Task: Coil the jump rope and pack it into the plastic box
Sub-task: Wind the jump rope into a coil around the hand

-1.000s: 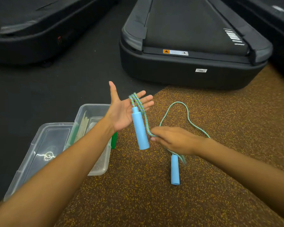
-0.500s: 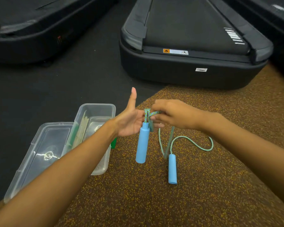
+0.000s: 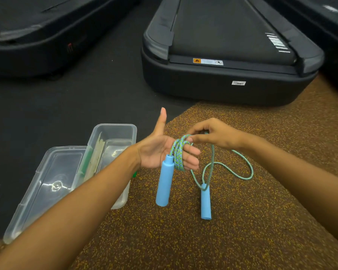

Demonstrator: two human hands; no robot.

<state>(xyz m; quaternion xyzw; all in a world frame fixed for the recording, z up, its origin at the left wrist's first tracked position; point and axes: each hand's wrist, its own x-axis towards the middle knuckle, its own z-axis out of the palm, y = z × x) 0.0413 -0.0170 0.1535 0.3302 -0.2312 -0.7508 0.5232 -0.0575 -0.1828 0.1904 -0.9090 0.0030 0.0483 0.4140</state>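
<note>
My left hand [image 3: 156, 151] is held flat with the thumb up, and the green-blue jump rope [image 3: 177, 152] is wound in several turns around its fingers. One blue handle [image 3: 164, 182] hangs from those turns below the palm. My right hand [image 3: 217, 136] pinches the rope just above the left fingertips. The loose rope [image 3: 234, 170] drops from there and loops on the floor to the second blue handle [image 3: 205, 203], which lies on the speckled mat. The clear plastic box [image 3: 113, 131] stands to the left, partly hidden behind my left forearm.
The box's clear lid [image 3: 43, 184] lies beside it on the left. Papers and something green sit inside the box. A black treadmill [image 3: 222, 82] stands just beyond my hands, another [image 3: 37, 45] at far left. The brown speckled mat [image 3: 242, 230] covers the near floor.
My right hand has carried the rope up from below and over the left fingers, adding a turn. The floor loop has shrunk. The left hand turned thumb-up.
</note>
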